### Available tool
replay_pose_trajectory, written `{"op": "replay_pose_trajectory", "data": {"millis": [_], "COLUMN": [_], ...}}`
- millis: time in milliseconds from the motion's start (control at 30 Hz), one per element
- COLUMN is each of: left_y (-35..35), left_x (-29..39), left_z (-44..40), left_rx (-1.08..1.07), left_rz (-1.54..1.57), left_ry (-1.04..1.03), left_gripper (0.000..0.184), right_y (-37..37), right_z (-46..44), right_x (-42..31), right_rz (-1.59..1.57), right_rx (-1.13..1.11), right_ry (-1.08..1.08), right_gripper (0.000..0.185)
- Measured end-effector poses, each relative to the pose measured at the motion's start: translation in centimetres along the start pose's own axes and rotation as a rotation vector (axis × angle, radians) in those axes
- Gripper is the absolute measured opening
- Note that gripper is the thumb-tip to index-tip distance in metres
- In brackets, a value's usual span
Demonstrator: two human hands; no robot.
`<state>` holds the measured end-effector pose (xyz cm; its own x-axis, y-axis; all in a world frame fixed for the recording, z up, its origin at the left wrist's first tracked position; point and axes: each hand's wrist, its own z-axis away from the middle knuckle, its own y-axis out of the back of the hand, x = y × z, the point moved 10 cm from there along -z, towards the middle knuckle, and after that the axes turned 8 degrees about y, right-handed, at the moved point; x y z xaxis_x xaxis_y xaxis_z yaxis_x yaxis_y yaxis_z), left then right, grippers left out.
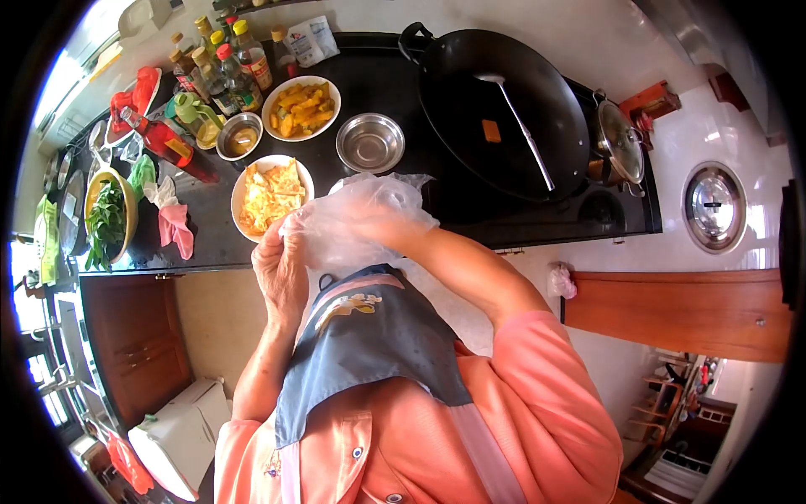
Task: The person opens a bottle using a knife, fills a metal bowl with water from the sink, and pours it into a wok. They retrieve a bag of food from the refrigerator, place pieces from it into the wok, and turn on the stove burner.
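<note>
A clear plastic bag (344,206) hangs between my hands at the counter's front edge. My left hand (281,260) pinches its left side, fingers closed on the plastic. Inside the bag is my right hand (378,220), its fingers blurred behind the film. Just beyond my left hand stands a white bowl of cooked egg (273,195). A steel bowl (370,144) sits behind the bag, with no food visible in it. To its left is a bowl of yellow-orange cooked pieces (300,107), beside a small metal bowl of sauce (241,139).
A large black wok (504,92) holds a long-handled metal spatula (525,134) and an orange-brown block (491,131). A lidded pot (620,143) stands to its right. Sauce bottles (235,76), a red-labelled bottle (172,149), a pink cloth (175,228) and a basket of greens (107,218) stand left.
</note>
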<state>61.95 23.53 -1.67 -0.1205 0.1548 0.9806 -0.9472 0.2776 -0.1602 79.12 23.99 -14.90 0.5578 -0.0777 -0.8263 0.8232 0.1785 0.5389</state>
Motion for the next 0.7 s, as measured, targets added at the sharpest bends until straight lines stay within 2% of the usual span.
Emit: {"op": "replay_pose_trajectory", "data": {"millis": [133,233,367,433,533,600,700], "left_y": [-0.8,-1.4,-2.3,-2.4,-3.0,-3.0,-2.9], "left_x": [2.8,3.1,1.4,0.4,1.2,1.2,1.3], "left_z": [1.0,0.9,0.1,-0.4,-1.2,-1.6,-2.0], "left_rx": [-0.026,-0.054,-0.083,-0.090,-0.083,-0.073,-0.061], "left_rz": [0.048,-0.029,-0.052,-0.080,-0.069,-0.039,0.001], "left_ry": [-0.009,-0.048,0.033,0.094,0.066,0.045,0.009], "left_gripper": [0.030,0.028,0.026,0.025,0.024,0.025,0.026], "right_y": [-0.5,0.2,6.0,5.1,4.8,6.6,11.3], "right_z": [1.6,3.2,8.5,9.9,12.5,13.9,15.4], "right_x": [-2.0,-3.8,-10.0,-9.3,-10.1,-12.5,-17.6], "right_rz": [0.107,0.216,0.122,0.179,0.421,0.489,0.311], "right_rx": [-0.018,-0.039,0.148,0.112,-0.071,0.080,0.254], "right_ry": [0.073,0.127,0.124,0.119,0.109,0.170,0.183], "right_gripper": [0.031,0.031,0.032,0.040,0.049,0.049,0.044]}}
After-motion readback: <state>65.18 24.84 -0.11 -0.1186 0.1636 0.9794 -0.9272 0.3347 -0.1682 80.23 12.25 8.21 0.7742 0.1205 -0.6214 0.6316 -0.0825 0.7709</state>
